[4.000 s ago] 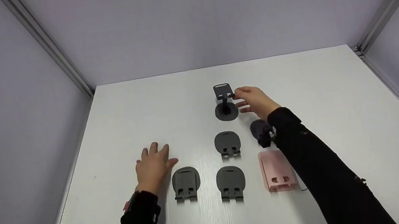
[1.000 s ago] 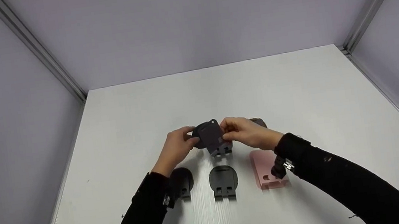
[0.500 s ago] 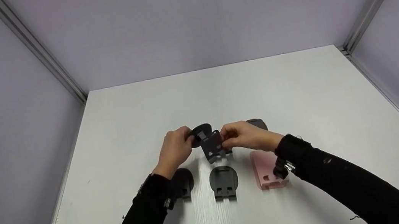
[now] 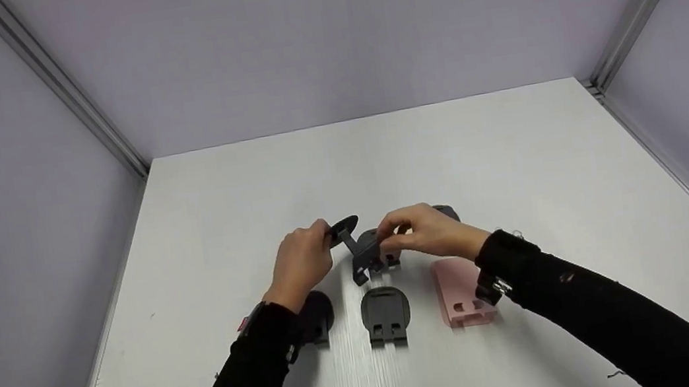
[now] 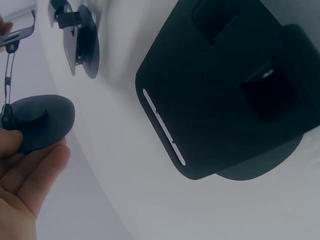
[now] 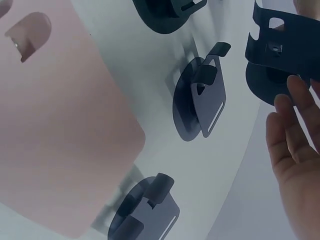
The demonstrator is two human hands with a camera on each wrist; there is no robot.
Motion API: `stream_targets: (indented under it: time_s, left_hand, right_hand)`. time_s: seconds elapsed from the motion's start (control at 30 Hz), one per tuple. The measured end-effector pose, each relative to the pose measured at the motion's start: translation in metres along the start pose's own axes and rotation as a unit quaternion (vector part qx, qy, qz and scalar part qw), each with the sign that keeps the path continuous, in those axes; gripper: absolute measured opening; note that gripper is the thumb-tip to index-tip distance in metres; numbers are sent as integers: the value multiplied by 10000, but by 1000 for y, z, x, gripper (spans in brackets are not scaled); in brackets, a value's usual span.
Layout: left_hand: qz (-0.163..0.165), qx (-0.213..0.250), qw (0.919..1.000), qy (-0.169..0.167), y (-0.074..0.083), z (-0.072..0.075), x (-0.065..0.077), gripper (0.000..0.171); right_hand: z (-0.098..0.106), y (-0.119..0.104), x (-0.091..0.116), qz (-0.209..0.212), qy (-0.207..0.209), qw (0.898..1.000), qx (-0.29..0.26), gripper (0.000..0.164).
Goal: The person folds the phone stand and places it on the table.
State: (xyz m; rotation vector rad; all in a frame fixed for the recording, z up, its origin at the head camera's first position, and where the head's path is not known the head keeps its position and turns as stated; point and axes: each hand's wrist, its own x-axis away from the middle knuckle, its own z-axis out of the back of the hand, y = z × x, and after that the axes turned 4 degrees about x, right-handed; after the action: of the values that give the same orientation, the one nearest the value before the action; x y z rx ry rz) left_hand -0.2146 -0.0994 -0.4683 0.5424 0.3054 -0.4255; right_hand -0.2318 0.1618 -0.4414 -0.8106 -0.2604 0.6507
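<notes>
A dark grey folding phone stand (image 4: pixel 365 252) is held over the table between both hands. My left hand (image 4: pixel 302 262) grips its round base, with the thumb on the base (image 5: pixel 45 120) in the left wrist view. My right hand (image 4: pixel 426 231) pinches the edge of its phone plate (image 6: pixel 292 47). A thin arm links base and plate, which stand apart at an angle. Just behind the held stand lies a folded grey stand (image 4: pixel 393 259), partly hidden. Nearer to me lies another folded grey stand (image 4: pixel 386 314).
A folded grey stand (image 4: pixel 320 313) lies partly under the left wrist. To the right lies a pink phone stand (image 4: pixel 460 288), partly covered by the right wrist's camera. Behind the right hand another grey stand (image 4: pixel 447 212) shows. Walls enclose the white table (image 4: pixel 217 190).
Four seconds ago the stand stood upright farther back, my left hand spread on the table. Both hands now hold it nearer. Over the last second its plate has swung away from the base.
</notes>
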Motion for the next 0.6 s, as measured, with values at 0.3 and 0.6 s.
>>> stream_targets:
  time_s: [0.3, 0.6]
  left_hand:
    - [-332, -406, 9986, 48, 3, -2, -1, 14]
    - [-690, -697, 9949, 235, 6, -3, -3, 17]
  right_hand:
    - [5, 3, -1, 360, 154, 9988, 301, 10]
    - [11, 5, 0, 530, 154, 9984, 134, 8]
